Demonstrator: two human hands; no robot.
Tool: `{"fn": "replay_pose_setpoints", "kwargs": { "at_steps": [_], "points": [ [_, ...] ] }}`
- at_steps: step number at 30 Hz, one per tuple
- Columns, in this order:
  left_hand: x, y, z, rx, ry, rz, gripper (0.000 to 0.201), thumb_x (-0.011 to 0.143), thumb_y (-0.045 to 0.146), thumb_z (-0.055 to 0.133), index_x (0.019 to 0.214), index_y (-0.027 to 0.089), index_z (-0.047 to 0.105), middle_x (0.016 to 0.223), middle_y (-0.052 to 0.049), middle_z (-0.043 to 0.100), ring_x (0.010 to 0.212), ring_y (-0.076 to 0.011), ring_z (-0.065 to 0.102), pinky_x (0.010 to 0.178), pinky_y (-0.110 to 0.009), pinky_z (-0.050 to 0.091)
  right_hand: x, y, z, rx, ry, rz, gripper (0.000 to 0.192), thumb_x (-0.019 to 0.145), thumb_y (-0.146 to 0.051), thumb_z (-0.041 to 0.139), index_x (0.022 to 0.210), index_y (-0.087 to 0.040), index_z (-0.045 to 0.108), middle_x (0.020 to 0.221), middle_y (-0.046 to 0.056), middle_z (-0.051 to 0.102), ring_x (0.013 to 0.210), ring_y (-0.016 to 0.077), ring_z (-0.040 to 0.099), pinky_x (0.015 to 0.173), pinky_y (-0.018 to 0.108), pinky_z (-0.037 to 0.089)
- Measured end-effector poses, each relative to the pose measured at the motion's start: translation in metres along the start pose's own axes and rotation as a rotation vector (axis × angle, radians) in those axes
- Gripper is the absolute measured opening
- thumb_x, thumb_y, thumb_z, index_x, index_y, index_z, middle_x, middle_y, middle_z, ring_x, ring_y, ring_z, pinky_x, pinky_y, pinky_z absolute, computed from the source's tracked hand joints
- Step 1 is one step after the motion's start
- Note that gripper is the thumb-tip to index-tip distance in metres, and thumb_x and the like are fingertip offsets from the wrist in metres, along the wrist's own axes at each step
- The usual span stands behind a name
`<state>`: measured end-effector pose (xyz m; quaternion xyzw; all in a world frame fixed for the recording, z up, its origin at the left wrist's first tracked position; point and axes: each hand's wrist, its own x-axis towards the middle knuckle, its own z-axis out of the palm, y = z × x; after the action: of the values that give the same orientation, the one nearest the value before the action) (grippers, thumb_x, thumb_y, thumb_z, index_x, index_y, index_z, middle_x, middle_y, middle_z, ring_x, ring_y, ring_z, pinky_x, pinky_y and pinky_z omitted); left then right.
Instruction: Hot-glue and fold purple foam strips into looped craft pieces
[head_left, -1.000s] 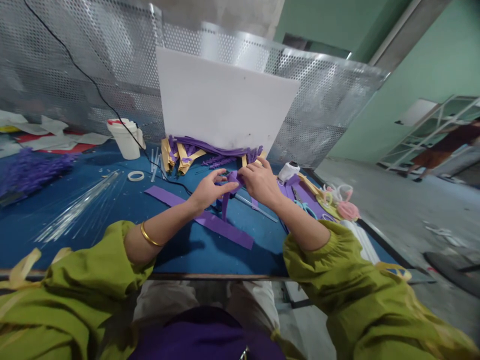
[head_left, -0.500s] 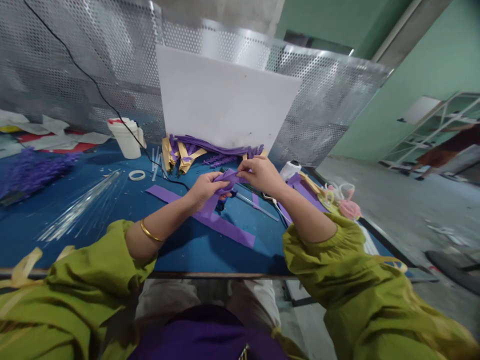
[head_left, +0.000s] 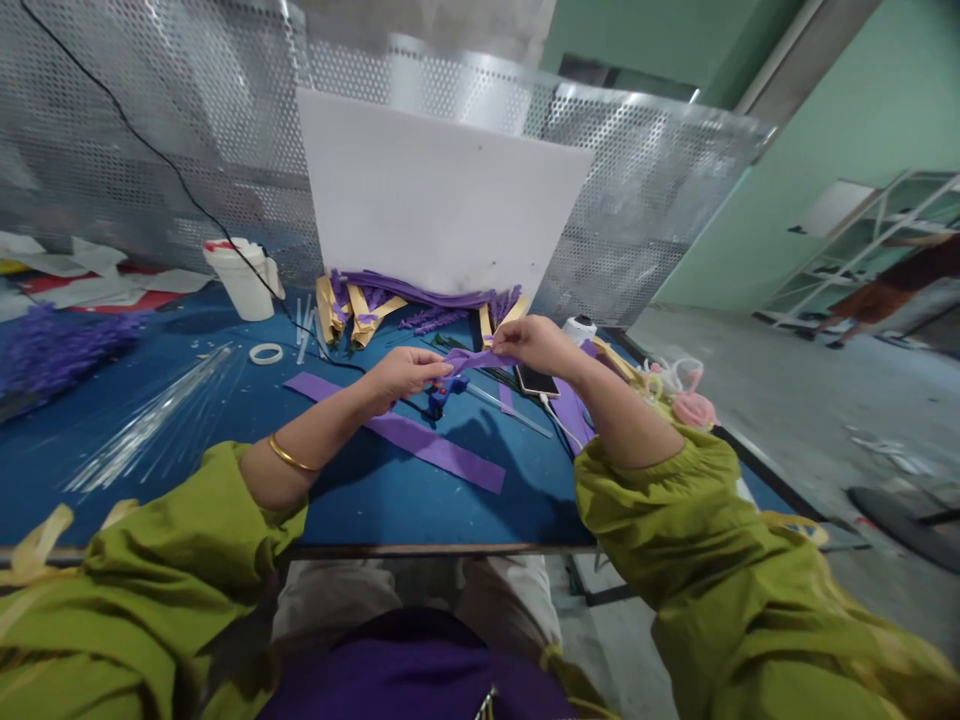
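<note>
A short purple strip point(head_left: 471, 361), creased and twisted, stretches between my two hands above the table. My left hand point(head_left: 405, 377) pinches its left end with thumb and fingers. Its right end is pinched by my right hand point(head_left: 529, 343). Just below the strip a blue glue gun point(head_left: 442, 396) lies on the table, with a clear glue stick point(head_left: 506, 408) sticking out to the right. A long flat purple strip point(head_left: 439, 450) rests on the blue table nearer to me, partly hidden by my left forearm.
Lavender bunches in tan paper point(head_left: 366, 318) lie by a white board point(head_left: 450, 190). Left are a white cup point(head_left: 244, 282), a tape roll point(head_left: 265, 354), clear sticks point(head_left: 161, 410) and purple flowers point(head_left: 67, 345). A phone point(head_left: 537, 382) with a white cable lies right. A person point(head_left: 885, 290) stands far right.
My hands have moved apart, drawing the bunched purple strip out between them. The right hand has shifted right, and the phone beneath it now shows.
</note>
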<state>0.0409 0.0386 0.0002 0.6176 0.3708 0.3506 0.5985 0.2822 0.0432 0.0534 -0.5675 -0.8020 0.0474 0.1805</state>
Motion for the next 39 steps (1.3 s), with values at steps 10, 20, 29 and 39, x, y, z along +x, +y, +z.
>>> {"fn": "replay_pose_setpoints", "kwargs": {
  "at_steps": [10, 20, 29, 39],
  "points": [
    [0.036, 0.015, -0.048, 0.678, -0.129, 0.022, 0.014, 0.066, 0.025, 0.074, 0.077, 0.016, 0.077, 0.061, -0.003, 0.068, 0.054, -0.0139, 0.058, 0.049, -0.022, 0.035, -0.032, -0.020, 0.011, -0.337, 0.043, -0.005, 0.028, 0.093, -0.031, 0.061, 0.115, -0.016, 0.068, 0.113, 0.011, 0.075, 0.110, 0.0278, 0.067, 0.105, 0.043, 0.036],
    [0.147, 0.080, -0.081, 0.874, 0.433, 0.154, 0.059, 0.072, 0.025, 0.077, 0.129, 0.014, 0.064, 0.122, -0.016, 0.069, 0.112, -0.0314, 0.063, 0.092, -0.037, 0.046, -0.100, -0.018, 0.007, -0.157, -0.104, -0.044, 0.014, 0.093, -0.028, 0.064, 0.103, -0.021, 0.069, 0.102, 0.005, 0.078, 0.100, 0.0241, 0.071, 0.110, 0.049, 0.035],
    [0.087, 0.072, -0.076, 1.075, 0.018, 0.113, 0.022, 0.070, 0.019, 0.074, 0.092, 0.021, 0.080, 0.092, -0.007, 0.076, 0.090, -0.0266, 0.068, 0.083, -0.032, 0.044, -0.144, -0.018, 0.030, -0.083, -0.164, -0.120, 0.017, 0.096, -0.031, 0.060, 0.106, -0.020, 0.068, 0.102, 0.007, 0.076, 0.098, 0.0233, 0.070, 0.099, 0.042, 0.045],
    [-0.043, -0.018, -0.035, 1.314, -0.294, 0.241, 0.023, 0.083, 0.035, 0.067, 0.101, 0.022, 0.074, 0.106, -0.006, 0.072, 0.097, -0.0221, 0.065, 0.079, -0.027, 0.044, -0.130, -0.061, 0.072, -0.208, -0.251, 0.063, 0.039, 0.085, -0.044, 0.072, 0.111, -0.016, 0.066, 0.103, 0.011, 0.067, 0.097, 0.0289, 0.065, 0.076, 0.034, 0.045]
  ]
}}
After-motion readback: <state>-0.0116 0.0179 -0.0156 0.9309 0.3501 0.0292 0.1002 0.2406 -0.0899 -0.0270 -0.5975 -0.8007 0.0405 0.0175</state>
